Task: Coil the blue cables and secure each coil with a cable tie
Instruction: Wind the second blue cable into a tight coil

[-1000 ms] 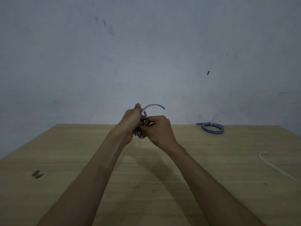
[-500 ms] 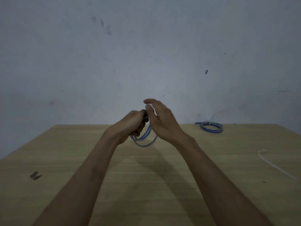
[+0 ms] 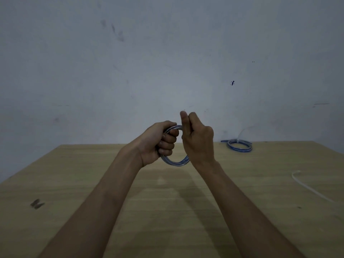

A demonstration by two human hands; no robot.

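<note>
A pale grey wall rises behind the wooden surface. Both forearms reach out above it. The left hand grips the left side of a blue cable coil held upright in the air, fingers wrapped through its loop. The right hand covers the coil's right side, fingers curled and thumb raised; whether it pinches the cable is hidden. A tied blue coil lies at the far right edge. A loose white cable tie lies nearer, right.
</note>
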